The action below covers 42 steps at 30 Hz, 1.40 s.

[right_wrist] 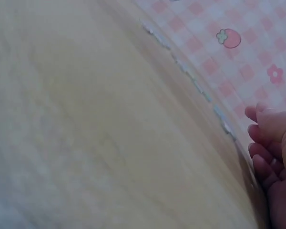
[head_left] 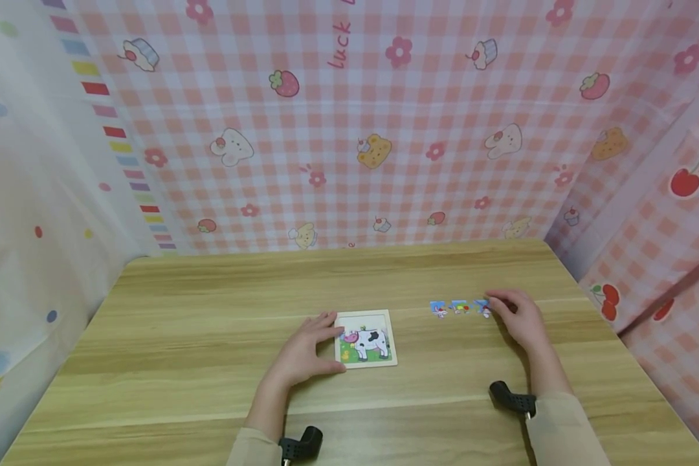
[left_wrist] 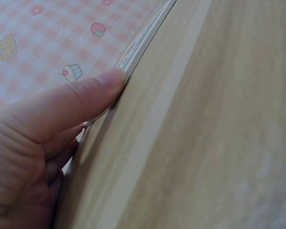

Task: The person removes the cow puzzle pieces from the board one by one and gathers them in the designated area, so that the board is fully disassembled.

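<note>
A square jigsaw puzzle board [head_left: 393, 362] with a pale frame and a cow picture lies flat on the table; the upper strip of its picture area is plain and pale. My left hand [head_left: 305, 349] holds its left side, thumb at the lower edge and fingers at the upper left. In the left wrist view the thumb [left_wrist: 81, 98] presses on the board's edge. Three blue jigsaw pieces, a left one [head_left: 438, 309], a middle one [head_left: 460, 307] and a right one [head_left: 481, 309], lie in a row. My right hand [head_left: 520, 317] is beside the right piece, its fingers loosely bent and holding nothing.
The wood-grain table [head_left: 210, 304] stretches around both hands. A pink checked cloth [head_left: 338, 194] hangs behind its far edge, with more cloth at both sides. Black wrist-worn devices, a left one [head_left: 303, 444] and a right one [head_left: 511, 399], stick out at the wrists.
</note>
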Available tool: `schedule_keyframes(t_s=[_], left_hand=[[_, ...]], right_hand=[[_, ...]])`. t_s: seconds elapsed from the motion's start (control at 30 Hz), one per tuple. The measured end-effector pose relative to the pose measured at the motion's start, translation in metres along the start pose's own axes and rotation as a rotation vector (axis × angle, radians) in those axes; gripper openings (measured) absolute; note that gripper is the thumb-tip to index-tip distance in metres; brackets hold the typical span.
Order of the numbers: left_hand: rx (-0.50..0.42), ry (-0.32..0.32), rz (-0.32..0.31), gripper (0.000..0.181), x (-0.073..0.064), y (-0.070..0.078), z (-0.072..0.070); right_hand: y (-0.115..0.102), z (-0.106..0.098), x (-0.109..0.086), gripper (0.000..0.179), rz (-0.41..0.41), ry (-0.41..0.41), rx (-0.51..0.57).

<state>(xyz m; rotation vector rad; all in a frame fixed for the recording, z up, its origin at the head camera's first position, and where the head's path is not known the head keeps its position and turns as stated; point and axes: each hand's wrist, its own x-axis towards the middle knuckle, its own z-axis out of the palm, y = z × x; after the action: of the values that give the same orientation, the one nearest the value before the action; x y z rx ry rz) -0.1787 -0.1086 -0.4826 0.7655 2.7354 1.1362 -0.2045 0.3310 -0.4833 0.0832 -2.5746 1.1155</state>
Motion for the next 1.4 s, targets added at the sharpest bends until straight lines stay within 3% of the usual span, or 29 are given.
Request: schedule_keyframes(t_s=[0.17, 0.37, 0.5, 0.9, 1.17, 1.4], left_hand=[[-0.019, 0.02, -0.021, 0.075, 0.0, 0.0, 0.001], [-0.125, 0.134, -0.07, 0.088, 0.002, 0.002, 0.002], [-0.132, 0.161, -0.058, 0.091, 0.002, 0.003, 0.001], [-0.08, 0.112, -0.06, 0.089, 0.004, 0.003, 0.006], [-0.025, 0.084, -0.012, 0.086, 0.004, 0.001, 0.007], [-0.016, 0.073, 0.027, 0.083, 0.003, -0.001, 0.006]], right_hand=[[-0.003, 0.004, -0.005, 0.022, -0.004, 0.104, 0.108], [-0.017, 0.014, -0.005, 0.017, -0.081, 0.123, 0.134], [-0.034, 0.029, -0.004, 0.015, -0.175, 0.058, 0.111], [-0.101, 0.088, -0.009, 0.021, -0.391, -0.286, 0.186], [-0.133, 0.119, -0.012, 0.025, -0.406, -0.513, 0.116], [-0.146, 0.137, -0.012, 0.023, -0.383, -0.573, 0.041]])
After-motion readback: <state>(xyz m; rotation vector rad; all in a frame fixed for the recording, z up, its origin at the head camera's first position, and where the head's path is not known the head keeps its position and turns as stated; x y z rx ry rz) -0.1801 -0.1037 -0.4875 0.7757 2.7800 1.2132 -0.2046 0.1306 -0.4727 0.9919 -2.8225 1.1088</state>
